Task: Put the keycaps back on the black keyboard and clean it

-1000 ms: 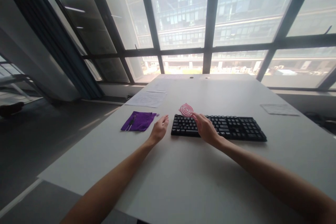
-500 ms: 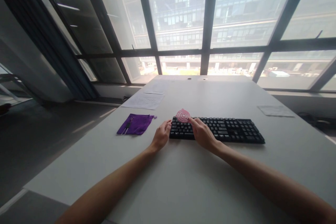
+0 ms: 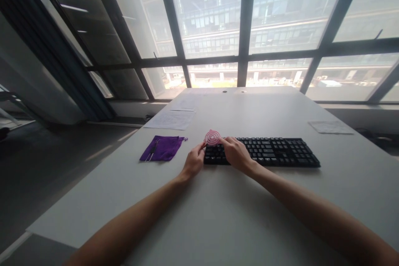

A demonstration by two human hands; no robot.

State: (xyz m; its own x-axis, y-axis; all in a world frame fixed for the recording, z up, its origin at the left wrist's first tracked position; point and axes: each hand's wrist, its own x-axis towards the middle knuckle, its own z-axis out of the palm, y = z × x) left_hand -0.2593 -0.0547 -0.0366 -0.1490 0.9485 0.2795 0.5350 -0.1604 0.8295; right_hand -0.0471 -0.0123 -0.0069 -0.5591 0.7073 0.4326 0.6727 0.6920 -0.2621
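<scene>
A black keyboard (image 3: 274, 151) lies on the white table in front of me. My right hand (image 3: 235, 152) is over its left part, thumb and fingers pinched on the edge of a pink round disc with concentric rings (image 3: 212, 137). The disc stands above the upper left keys. At the keyboard's left end is my left hand (image 3: 195, 158), its fingers bent against the keyboard's edge and its fingertips close by the disc. Whether those fingertips touch the disc cannot be made out.
Left of my hands lies a purple cloth pouch (image 3: 165, 148) with thin metal-tipped tools (image 3: 152, 151) on it. White paper sheets (image 3: 170, 120) are farther back on the left. A flat greyish sheet (image 3: 331, 127) rests near the right edge of the table (image 3: 249, 112).
The pink disc and my right hand have moved a little left, toward my left hand's fingertips. My left hand stays by the keyboard's left end. The view has shifted slightly.
</scene>
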